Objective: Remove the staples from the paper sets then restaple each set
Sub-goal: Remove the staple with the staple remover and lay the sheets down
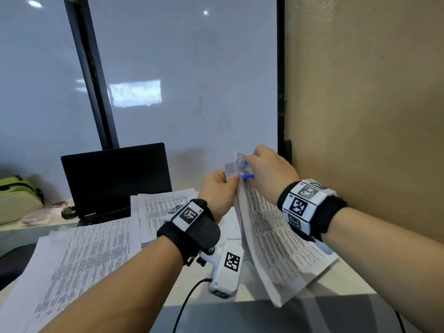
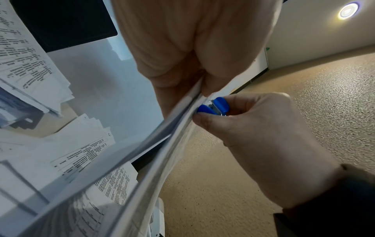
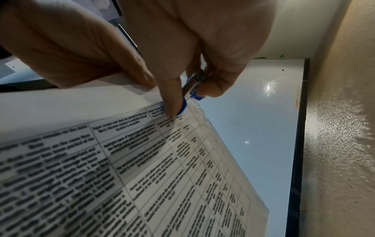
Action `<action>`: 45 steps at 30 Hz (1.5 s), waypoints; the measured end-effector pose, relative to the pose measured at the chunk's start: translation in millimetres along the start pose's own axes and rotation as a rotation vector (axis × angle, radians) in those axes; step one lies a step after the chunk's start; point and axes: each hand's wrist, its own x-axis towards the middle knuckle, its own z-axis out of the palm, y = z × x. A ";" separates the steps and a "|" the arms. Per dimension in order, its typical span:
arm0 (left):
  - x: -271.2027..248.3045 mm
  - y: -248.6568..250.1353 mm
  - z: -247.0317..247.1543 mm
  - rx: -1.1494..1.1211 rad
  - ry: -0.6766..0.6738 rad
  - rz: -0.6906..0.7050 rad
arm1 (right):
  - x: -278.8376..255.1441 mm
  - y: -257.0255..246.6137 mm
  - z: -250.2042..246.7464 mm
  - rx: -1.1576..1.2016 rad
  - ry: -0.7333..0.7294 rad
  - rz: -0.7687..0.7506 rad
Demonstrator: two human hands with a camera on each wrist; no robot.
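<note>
A printed paper set [image 1: 271,239] hangs lifted above the desk, held by its top corner. My left hand [image 1: 219,188] pinches that corner between thumb and fingers [image 2: 211,80]. My right hand [image 1: 266,171] grips a small blue staple remover [image 1: 247,173] and holds it against the same corner. The left wrist view shows the blue remover [image 2: 215,106] touching the edge of the paper set [image 2: 162,139]. From the right wrist, the remover [image 3: 191,87] sits between thumb and fingers over the tabled sheet [image 3: 142,168]. The staple itself is hidden.
More printed paper sets lie on the desk, one [image 1: 79,258] at the left and another [image 1: 165,207] in the middle. A black laptop [image 1: 115,179] stands open behind them, a green bag [image 1: 19,195] at far left. A textured wall [image 1: 372,116] closes the right side.
</note>
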 end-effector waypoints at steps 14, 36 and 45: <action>1.5 -5.5 -7.5 0.026 -0.008 -0.024 | -2.7 -4.2 8.7 -0.039 -0.020 -0.057; -1.3 -3.2 -11.0 -0.054 0.053 -0.109 | -2.4 -17.9 3.8 0.055 -0.038 0.012; -1.0 -1.9 -10.1 0.022 0.073 -0.073 | -5.1 -19.6 4.2 -0.008 -0.048 -0.045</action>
